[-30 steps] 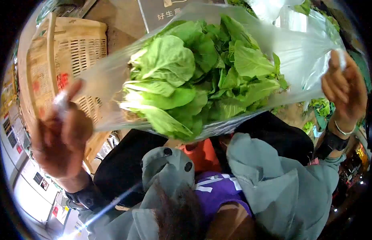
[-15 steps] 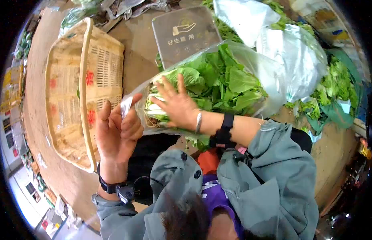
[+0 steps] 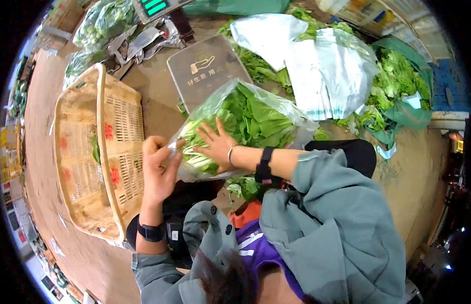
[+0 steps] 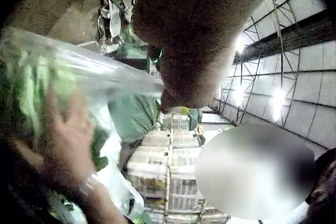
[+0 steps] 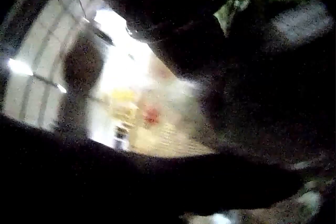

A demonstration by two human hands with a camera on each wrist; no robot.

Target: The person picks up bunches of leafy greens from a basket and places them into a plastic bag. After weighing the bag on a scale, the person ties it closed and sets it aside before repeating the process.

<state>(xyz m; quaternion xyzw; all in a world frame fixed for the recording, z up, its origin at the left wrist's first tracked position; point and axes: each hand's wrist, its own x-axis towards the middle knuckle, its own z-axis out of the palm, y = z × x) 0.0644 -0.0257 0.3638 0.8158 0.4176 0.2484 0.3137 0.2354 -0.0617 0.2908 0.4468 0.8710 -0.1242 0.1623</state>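
A clear plastic bag (image 3: 301, 119) full of leafy greens (image 3: 258, 119) lies in front of me, pale stem ends towards the left. My left hand (image 3: 160, 166) pinches the gathered left end of the bag between thumb and fingers. With fingers spread, my right hand (image 3: 218, 150) presses on the bag over the pale stems. From the left wrist, the bag's plastic stretches taut up to the dark left hand (image 4: 184, 40). The right wrist view is mostly dark and blurred.
A tan plastic basket (image 3: 125, 121) stands on the left. Behind the bag is a scale plate (image 3: 207, 66) with a lit display (image 3: 155, 6). White plastic bags (image 3: 321, 76) and loose lettuce (image 3: 403, 76) lie at the right. Wrapped vegetables (image 3: 106, 23) sit at the back left.
The bag was stretched between both hands, then came down near the scale. My right hand let go of its right end and moved onto the stems; the left kept its end.
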